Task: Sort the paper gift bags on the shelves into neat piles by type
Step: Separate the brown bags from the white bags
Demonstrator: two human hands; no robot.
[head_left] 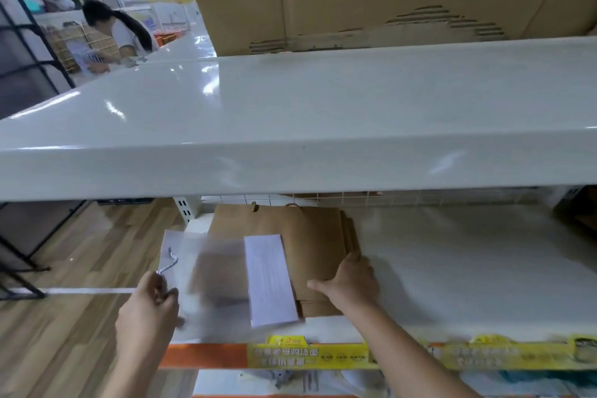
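Left grip [151, 304] pinches white bag [206, 271]; right grip [350, 281] presses brown bags [300, 236].

One head-worn wide-angle view, close to the white shelves [290, 126]; it looks forward and down; upper shelf far, lower shelf near; floor at left.

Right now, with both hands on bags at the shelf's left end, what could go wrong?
The translucent white bag, pinched by the left hand, overhangs the shelf edge and may slide off. The right hand presses only the brown bag stack's right edge, so the stack could skew.
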